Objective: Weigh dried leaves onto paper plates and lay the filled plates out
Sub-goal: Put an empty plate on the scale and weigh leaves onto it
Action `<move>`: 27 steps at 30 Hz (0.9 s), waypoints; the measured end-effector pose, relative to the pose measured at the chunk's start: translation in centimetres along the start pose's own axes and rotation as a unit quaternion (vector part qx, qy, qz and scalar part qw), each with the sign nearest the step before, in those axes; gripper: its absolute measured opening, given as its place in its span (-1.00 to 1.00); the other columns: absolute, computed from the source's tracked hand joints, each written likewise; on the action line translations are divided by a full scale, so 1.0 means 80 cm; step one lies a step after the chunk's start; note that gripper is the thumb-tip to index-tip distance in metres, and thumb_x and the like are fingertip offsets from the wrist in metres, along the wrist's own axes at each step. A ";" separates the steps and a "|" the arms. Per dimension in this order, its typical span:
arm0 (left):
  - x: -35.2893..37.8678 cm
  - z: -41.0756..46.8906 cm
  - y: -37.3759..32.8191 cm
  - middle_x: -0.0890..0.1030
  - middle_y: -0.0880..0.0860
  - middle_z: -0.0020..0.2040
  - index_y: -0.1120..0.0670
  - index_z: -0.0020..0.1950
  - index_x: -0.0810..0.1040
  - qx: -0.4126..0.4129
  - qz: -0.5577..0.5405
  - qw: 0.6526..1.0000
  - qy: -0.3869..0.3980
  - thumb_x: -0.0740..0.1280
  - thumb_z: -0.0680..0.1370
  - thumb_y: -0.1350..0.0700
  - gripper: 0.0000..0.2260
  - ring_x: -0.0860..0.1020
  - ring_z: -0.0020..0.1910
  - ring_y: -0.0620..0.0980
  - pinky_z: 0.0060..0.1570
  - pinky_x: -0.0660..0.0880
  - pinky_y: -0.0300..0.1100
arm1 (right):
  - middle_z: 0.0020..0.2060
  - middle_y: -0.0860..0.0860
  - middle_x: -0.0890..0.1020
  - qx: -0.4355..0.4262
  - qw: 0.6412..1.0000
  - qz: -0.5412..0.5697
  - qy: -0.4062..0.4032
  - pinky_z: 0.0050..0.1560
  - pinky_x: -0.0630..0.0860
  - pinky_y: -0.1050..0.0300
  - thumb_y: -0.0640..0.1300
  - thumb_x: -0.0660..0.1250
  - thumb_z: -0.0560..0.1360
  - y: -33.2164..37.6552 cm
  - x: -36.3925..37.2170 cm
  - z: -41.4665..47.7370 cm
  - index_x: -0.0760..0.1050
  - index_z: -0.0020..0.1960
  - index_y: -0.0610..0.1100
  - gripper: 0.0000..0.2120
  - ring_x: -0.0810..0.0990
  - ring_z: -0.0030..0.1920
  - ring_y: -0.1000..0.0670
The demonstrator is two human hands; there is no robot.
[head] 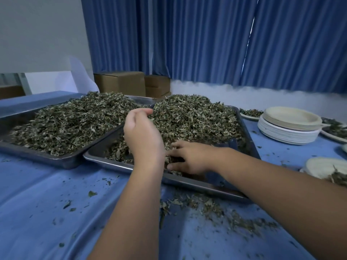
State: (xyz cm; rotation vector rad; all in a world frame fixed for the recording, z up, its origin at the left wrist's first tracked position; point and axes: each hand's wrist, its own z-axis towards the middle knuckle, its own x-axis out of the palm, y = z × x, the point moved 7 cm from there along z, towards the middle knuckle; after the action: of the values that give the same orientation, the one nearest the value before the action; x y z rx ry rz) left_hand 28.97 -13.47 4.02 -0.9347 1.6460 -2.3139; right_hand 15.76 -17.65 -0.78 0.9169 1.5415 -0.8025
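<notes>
Two steel trays hold heaps of dried leaves: the left tray (37, 156) and the right tray (120, 166), whose heap (197, 117) rises at its far end. My left hand (142, 132) hovers over the right tray's near left part with its back to me. Its fingers curve forward at the heap and the palm is hidden. My right hand (185, 156) lies low in the tray's near end, fingers spread among loose leaves. A stack of empty paper plates (289, 128) stands to the right.
Plates with leaves lie behind and beside the stack (251, 113) (336, 130), and another sits at the right edge (323, 167). Spilled leaves (206, 205) litter the blue tablecloth (47, 203) before the tray. Cardboard boxes (120, 82) stand behind.
</notes>
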 end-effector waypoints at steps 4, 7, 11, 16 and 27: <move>0.018 -0.017 -0.005 0.32 -0.14 -0.51 -0.03 -0.21 0.53 0.041 0.037 0.997 0.061 0.13 0.55 0.15 -0.76 0.22 -0.55 -0.14 -0.46 0.15 -0.17 | 0.14 -0.10 0.39 -0.032 0.996 0.018 -0.079 0.18 0.44 -0.02 0.11 0.24 0.57 0.005 -0.004 -0.027 0.47 0.32 -0.05 -0.61 0.49 0.11 -0.17; 0.027 -0.029 -0.005 0.31 -0.14 -0.51 -0.07 -0.24 0.53 0.060 0.062 0.991 0.099 0.15 0.55 0.13 -0.75 0.22 -0.55 -0.14 -0.43 0.15 -0.16 | 0.03 -0.13 0.45 -0.051 0.992 0.056 -0.097 0.09 0.47 -0.05 -0.07 0.30 0.57 0.005 -0.004 -0.048 0.53 0.18 -0.15 -0.76 0.52 0.01 -0.17; 0.040 -0.046 -0.006 0.35 -0.14 -0.52 -0.08 -0.26 0.53 0.111 0.119 0.976 0.143 0.15 0.57 0.09 -0.74 0.25 -0.55 -0.17 -0.48 0.20 -0.20 | 0.02 -0.11 0.59 -0.040 0.993 0.059 -0.096 0.04 0.52 -0.03 -0.10 0.31 0.55 -0.017 -0.008 -0.071 0.56 0.13 -0.11 -0.81 0.55 0.02 -0.13; 0.058 -0.065 -0.005 0.37 -0.12 -0.51 -0.09 -0.25 0.53 0.167 0.166 0.951 0.202 0.16 0.60 0.08 -0.73 0.26 -0.54 -0.17 -0.50 0.21 -0.19 | -0.03 -0.02 0.63 0.029 0.968 0.175 -0.175 -0.14 0.53 0.16 -0.01 0.32 0.55 -0.070 -0.037 -0.113 0.57 0.10 -0.01 -0.83 0.57 -0.17 0.01; 0.107 -0.138 0.009 0.42 -0.05 -0.51 -0.14 -0.16 0.55 0.238 0.254 0.859 0.376 0.16 0.62 0.01 -0.76 0.31 -0.57 -0.16 -0.57 0.22 -0.28 | -0.08 0.05 0.64 0.123 0.907 0.267 -0.300 -0.03 0.53 0.10 0.09 0.35 0.51 -0.169 -0.078 -0.254 0.58 0.03 0.00 -0.81 0.63 -0.14 -0.02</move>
State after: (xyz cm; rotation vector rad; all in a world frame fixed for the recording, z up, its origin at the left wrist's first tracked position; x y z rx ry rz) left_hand 15.78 -8.89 4.53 0.5236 1.1508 -2.5901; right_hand -5.05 -7.01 8.66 1.0798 0.6134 -0.7823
